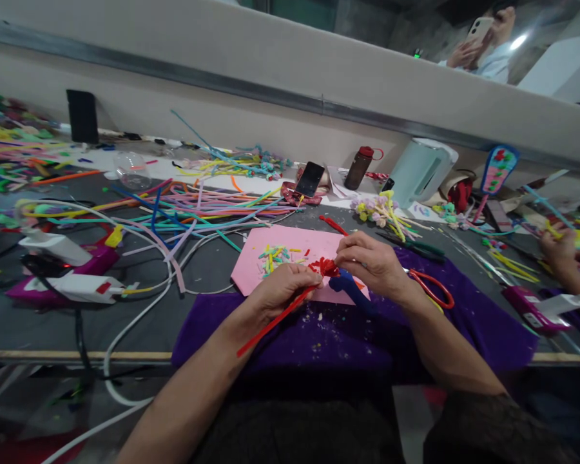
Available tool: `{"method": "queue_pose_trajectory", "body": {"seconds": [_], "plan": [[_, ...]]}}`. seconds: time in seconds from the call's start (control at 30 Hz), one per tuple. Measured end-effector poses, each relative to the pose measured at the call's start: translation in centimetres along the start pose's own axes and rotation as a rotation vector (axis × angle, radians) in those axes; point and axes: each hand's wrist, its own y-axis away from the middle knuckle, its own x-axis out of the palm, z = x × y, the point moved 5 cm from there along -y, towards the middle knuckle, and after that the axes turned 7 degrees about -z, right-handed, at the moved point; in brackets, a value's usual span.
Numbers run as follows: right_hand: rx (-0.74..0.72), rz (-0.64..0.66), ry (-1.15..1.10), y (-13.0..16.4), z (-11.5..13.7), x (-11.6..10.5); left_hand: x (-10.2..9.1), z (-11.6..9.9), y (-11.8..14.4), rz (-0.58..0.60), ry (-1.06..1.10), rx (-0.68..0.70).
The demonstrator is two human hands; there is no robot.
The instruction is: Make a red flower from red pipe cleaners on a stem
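My left hand (pixel 283 290) and my right hand (pixel 372 264) meet over a pink sheet (pixel 290 248) on a purple cloth (pixel 468 322). Both pinch a red pipe cleaner (pixel 275 320), whose coiled end sits between my fingertips while its straight tail runs down to the left past my left wrist. A blue pipe cleaner piece (pixel 350 287) lies just under my right hand. Small cut pieces in several colours (pixel 273 256) lie scattered on the pink sheet.
A heap of long coloured pipe cleaners (pixel 198 203) covers the table's left. Glue guns (pixel 72 287) with white cables lie at the near left, red-handled scissors (pixel 432 288) beside my right wrist. A phone (pixel 310 178), bottle (pixel 358 167), kettle (pixel 418 171) stand behind. Another person's hand (pixel 560 248) works at the right.
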Motion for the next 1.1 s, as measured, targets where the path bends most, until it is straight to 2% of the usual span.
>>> {"method": "queue_pose_trajectory", "body": {"seconds": [0.3, 1.1], "plan": [[-0.078, 0.042, 0.175, 0.0, 0.6, 0.2, -0.1, 0.1, -0.1, -0.009, -0.047, -0.014], [-0.11, 0.136, 0.385, 0.3, 1.6, 0.7, -0.4, 0.0, -0.1, -0.067, -0.169, 0.032]]}}
